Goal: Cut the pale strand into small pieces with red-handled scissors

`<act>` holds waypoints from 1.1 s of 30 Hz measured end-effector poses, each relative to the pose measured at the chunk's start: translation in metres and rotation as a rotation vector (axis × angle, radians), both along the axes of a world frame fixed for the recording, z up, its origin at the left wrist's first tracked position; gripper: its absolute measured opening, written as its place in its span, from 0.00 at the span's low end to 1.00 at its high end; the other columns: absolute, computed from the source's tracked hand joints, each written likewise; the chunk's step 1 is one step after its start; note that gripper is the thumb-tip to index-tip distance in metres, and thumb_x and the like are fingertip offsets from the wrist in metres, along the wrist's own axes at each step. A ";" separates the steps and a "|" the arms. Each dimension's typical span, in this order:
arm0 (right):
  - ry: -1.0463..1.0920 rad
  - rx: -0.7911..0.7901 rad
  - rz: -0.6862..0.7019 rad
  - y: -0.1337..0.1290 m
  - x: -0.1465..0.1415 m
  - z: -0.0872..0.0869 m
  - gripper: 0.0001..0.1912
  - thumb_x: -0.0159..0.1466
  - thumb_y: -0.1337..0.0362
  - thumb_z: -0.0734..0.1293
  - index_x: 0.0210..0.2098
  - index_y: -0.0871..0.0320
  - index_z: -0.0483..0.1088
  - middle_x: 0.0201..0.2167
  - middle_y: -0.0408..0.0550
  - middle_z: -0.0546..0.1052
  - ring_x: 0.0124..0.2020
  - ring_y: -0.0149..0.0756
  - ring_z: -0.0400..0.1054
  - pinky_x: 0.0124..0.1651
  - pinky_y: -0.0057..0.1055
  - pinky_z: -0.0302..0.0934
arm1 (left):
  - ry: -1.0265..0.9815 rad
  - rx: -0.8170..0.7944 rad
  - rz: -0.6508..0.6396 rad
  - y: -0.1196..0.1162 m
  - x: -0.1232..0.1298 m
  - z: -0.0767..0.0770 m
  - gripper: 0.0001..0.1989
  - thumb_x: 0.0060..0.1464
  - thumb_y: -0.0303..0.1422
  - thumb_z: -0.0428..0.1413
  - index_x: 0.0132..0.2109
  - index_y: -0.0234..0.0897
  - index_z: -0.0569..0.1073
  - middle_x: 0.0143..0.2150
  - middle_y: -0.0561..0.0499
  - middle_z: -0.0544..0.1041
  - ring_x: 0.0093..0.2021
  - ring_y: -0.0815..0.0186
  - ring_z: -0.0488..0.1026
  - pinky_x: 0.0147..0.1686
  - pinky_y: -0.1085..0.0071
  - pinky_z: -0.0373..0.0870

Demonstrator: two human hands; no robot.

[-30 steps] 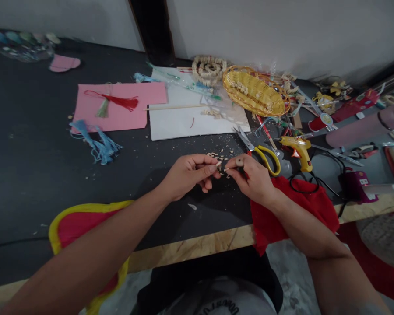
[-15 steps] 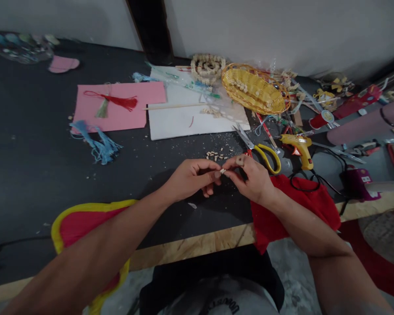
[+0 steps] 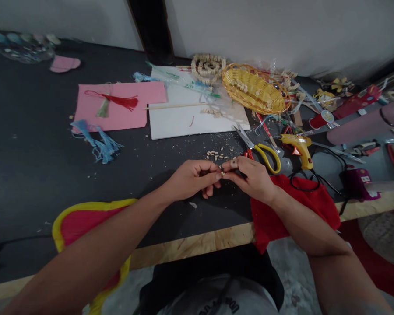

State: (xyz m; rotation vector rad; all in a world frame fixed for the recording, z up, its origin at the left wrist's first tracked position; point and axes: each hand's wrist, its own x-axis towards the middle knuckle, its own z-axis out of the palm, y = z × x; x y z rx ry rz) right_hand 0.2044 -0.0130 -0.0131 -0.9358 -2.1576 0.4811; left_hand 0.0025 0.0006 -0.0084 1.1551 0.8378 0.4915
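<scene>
My left hand (image 3: 197,178) and my right hand (image 3: 248,176) meet fingertip to fingertip over the dark table. Between the pinched thumbs and forefingers sits a tiny pale piece (image 3: 222,173), mostly covered by the fingers. Both hands are closed on it. Just beyond my fingers lies a small heap of pale cut pieces (image 3: 216,155) with crumbs around them. Scissors (image 3: 262,151) with yellow and red handles rest close to my right hand, blades pointing away. A bandage-like wrap (image 3: 233,163) is on a right finger.
A yellow glue gun (image 3: 298,148) with a black cord lies at right, beside a red cloth (image 3: 295,214). Farther back are a wicker basket (image 3: 254,89), white board (image 3: 174,124) and pink sheet (image 3: 118,120) with tassels. A red-and-yellow padded item (image 3: 75,223) lies at left.
The fingertips have drawn closer together around the pale piece, hiding more of it. My right hand has shifted slightly left. The things on the table stay in place.
</scene>
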 end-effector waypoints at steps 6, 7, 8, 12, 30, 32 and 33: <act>0.055 -0.010 0.083 0.001 0.000 0.001 0.02 0.65 0.68 0.67 0.38 0.57 0.71 0.33 0.47 0.79 0.37 0.33 0.73 0.42 0.30 0.70 | 0.023 -0.028 -0.055 0.002 0.000 0.004 0.13 0.53 0.38 0.60 0.28 0.32 0.73 0.16 0.55 0.72 0.16 0.75 0.68 0.17 0.81 0.66; 0.048 0.000 0.093 0.001 0.000 0.001 0.02 0.65 0.68 0.66 0.37 0.57 0.72 0.32 0.48 0.79 0.37 0.33 0.73 0.41 0.31 0.70 | 0.023 -0.034 -0.059 0.002 0.000 0.004 0.13 0.53 0.38 0.60 0.28 0.32 0.72 0.17 0.55 0.72 0.16 0.75 0.67 0.17 0.81 0.66; 0.036 0.008 0.101 0.001 0.000 0.001 0.02 0.65 0.69 0.66 0.37 0.58 0.72 0.32 0.48 0.79 0.36 0.33 0.72 0.41 0.31 0.70 | 0.024 -0.039 -0.060 0.002 0.000 0.005 0.13 0.53 0.38 0.60 0.28 0.32 0.72 0.17 0.56 0.72 0.16 0.76 0.67 0.17 0.81 0.66; -0.006 0.009 0.083 0.000 0.001 0.002 0.03 0.65 0.68 0.66 0.35 0.58 0.71 0.30 0.49 0.78 0.34 0.34 0.72 0.39 0.31 0.69 | 0.013 -0.056 -0.059 0.002 0.000 0.004 0.14 0.52 0.39 0.61 0.29 0.32 0.72 0.19 0.55 0.72 0.16 0.75 0.68 0.17 0.81 0.67; -0.045 0.029 -0.014 0.000 0.001 0.007 0.04 0.66 0.66 0.64 0.35 0.56 0.70 0.31 0.47 0.78 0.35 0.33 0.73 0.38 0.31 0.70 | -0.019 -0.036 0.030 -0.001 0.002 -0.002 0.14 0.51 0.41 0.61 0.33 0.32 0.75 0.26 0.51 0.77 0.20 0.74 0.71 0.20 0.78 0.72; -0.049 0.035 -0.020 0.000 0.000 0.007 0.04 0.66 0.66 0.64 0.35 0.56 0.70 0.31 0.47 0.78 0.35 0.33 0.73 0.38 0.31 0.70 | -0.014 -0.031 0.040 -0.001 0.002 -0.003 0.14 0.51 0.42 0.61 0.33 0.32 0.75 0.25 0.51 0.76 0.20 0.74 0.71 0.20 0.78 0.72; -0.051 0.039 -0.021 -0.001 0.000 0.007 0.04 0.66 0.66 0.64 0.35 0.56 0.70 0.31 0.46 0.78 0.34 0.33 0.73 0.38 0.32 0.70 | -0.012 -0.030 0.042 -0.001 0.002 -0.003 0.14 0.51 0.42 0.61 0.33 0.33 0.75 0.25 0.51 0.76 0.20 0.74 0.71 0.19 0.78 0.72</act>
